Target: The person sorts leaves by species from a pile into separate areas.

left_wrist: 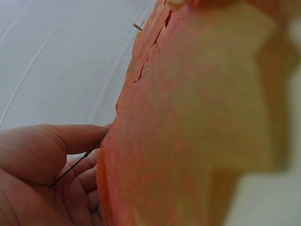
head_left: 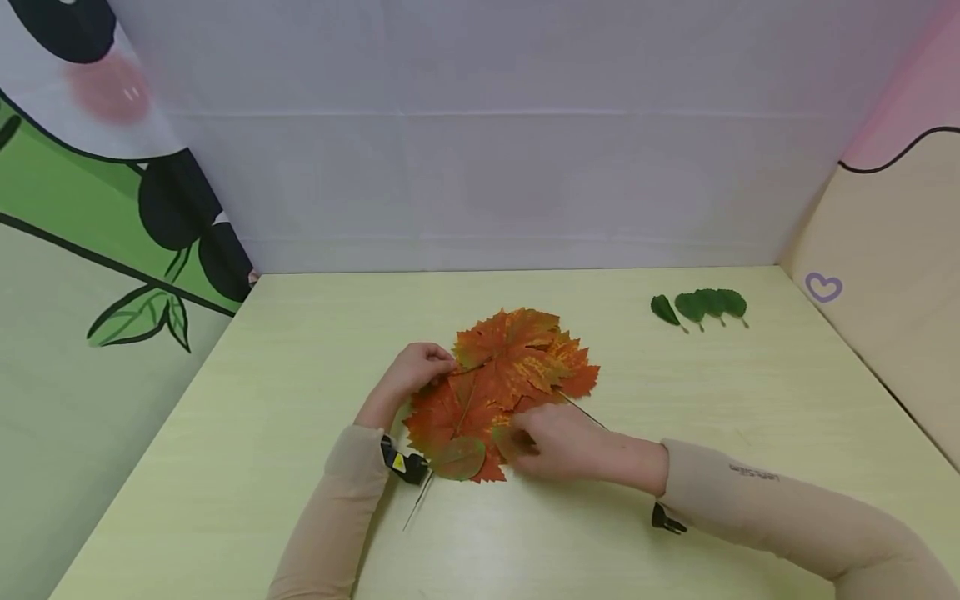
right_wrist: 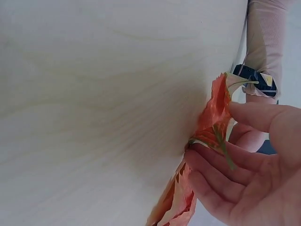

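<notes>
A fanned bunch of orange-red maple leaves [head_left: 517,362] is held between both hands over the middle of the table. My left hand [head_left: 415,369] pinches its left edge between thumb and fingers; in the left wrist view a thin dark stem [left_wrist: 70,169] crosses the palm. At the lower right of the bunch, my right hand [head_left: 558,442] grips a leaf edge, and the right wrist view shows thumb and fingers around a red-orange leaf [right_wrist: 216,113]. A rounded green leaf [head_left: 459,458] lies over the lower end of the bunch.
Several small dark green leaves [head_left: 690,307] lie in a row at the table's back right. The pale wooden table [head_left: 225,467] meets a grey-white cloth wall [head_left: 480,183] at the back. Printed panels stand at both sides.
</notes>
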{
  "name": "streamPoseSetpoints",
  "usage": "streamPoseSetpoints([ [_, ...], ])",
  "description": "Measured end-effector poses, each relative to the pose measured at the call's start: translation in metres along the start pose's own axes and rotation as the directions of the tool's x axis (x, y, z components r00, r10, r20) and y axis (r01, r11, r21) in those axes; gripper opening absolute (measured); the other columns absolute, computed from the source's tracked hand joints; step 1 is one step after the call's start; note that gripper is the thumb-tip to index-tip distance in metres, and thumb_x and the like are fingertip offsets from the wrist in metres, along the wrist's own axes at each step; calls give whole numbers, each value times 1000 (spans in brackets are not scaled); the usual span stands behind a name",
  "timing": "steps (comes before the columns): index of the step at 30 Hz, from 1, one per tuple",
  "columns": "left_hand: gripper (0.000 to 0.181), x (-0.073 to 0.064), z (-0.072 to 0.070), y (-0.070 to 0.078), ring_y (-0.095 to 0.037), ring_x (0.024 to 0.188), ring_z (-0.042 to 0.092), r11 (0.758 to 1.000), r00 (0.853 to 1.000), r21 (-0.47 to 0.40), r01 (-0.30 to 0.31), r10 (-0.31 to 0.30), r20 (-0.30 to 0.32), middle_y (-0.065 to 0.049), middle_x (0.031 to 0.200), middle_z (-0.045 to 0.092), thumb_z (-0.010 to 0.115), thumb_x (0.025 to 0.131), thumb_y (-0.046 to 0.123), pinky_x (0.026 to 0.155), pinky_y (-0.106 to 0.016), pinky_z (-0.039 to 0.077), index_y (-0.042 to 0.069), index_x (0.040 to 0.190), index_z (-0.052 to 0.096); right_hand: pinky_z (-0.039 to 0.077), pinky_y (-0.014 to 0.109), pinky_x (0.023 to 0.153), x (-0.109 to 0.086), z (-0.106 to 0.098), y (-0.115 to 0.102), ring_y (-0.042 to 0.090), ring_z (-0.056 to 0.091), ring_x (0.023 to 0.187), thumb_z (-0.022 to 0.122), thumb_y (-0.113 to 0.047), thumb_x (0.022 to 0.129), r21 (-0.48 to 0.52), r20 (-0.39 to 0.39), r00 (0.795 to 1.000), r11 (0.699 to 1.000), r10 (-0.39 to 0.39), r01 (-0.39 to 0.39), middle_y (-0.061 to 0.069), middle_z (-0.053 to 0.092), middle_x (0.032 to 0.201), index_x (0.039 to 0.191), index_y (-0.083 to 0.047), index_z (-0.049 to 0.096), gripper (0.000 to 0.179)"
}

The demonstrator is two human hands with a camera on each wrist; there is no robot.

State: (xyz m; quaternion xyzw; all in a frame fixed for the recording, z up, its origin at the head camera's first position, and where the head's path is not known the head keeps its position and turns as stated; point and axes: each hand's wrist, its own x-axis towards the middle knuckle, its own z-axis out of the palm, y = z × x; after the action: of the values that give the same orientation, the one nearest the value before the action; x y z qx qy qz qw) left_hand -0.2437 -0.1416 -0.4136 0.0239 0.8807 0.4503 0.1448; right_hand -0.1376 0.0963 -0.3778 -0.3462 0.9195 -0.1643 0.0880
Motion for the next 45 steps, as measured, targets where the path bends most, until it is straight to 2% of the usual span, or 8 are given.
streamPoseSetpoints([
  [4,20,-1,0,0,-15,64,48,1000,1000,0,1,-1,-2,-4,77,58,59,88,19,56,-25,40,2,97,65,36,20,53,-1,0,1,3,43,56,59,-20,83,33,-2,1000,999,16,-16,-10,54,65,78,-17,61,6],
  [9,20,-1,0,2,-16,64,48,1000,1000,-4,12,-12,-5,-4,77,57,59,88,20,56,-25,40,3,96,65,44,22,61,-1,0,4,5,55,66,56,-13,85,67,-31,999,997,34,-32,-2,66,83,95,-9,67,16],
  [22,19,-2,1,2,-16,64,48,1000,1000,-17,7,-8,-9,-5,78,57,59,88,18,56,-26,40,2,96,64,35,21,52,-5,-11,27,7,39,53,54,-6,82,152,-124,983,981,137,-117,1,65,83,101,-5,67,23],
  [26,19,-2,1,3,-16,64,48,1000,1000,-23,9,-9,-12,-5,77,57,60,88,18,56,-25,40,2,96,64,33,22,52,-8,-15,38,7,36,51,54,-7,82,188,-132,971,967,200,-174,6,66,91,105,-2,65,26],
  [31,18,-1,2,1,-16,64,48,1000,1000,-20,16,-16,-13,-5,77,57,60,87,18,56,-25,40,3,96,64,41,26,59,-16,-22,54,10,48,62,55,-8,83,233,-159,953,947,259,-219,9,66,97,105,-1,64,25],
  [36,19,-1,2,1,-16,64,48,1000,1000,-20,19,-20,-15,-5,78,57,60,87,18,56,-25,40,3,96,64,47,30,66,-25,-29,72,13,58,74,55,-9,85,255,-195,933,934,303,-250,7,66,92,105,-1,64,23],
  [45,19,-1,2,1,-16,64,48,1000,1000,-8,13,-13,-19,-6,78,57,60,87,19,56,-25,40,3,96,64,47,30,65,-42,-39,101,17,60,76,58,-10,86,292,-236,898,908,372,-300,7,66,87,100,-2,64,17],
])
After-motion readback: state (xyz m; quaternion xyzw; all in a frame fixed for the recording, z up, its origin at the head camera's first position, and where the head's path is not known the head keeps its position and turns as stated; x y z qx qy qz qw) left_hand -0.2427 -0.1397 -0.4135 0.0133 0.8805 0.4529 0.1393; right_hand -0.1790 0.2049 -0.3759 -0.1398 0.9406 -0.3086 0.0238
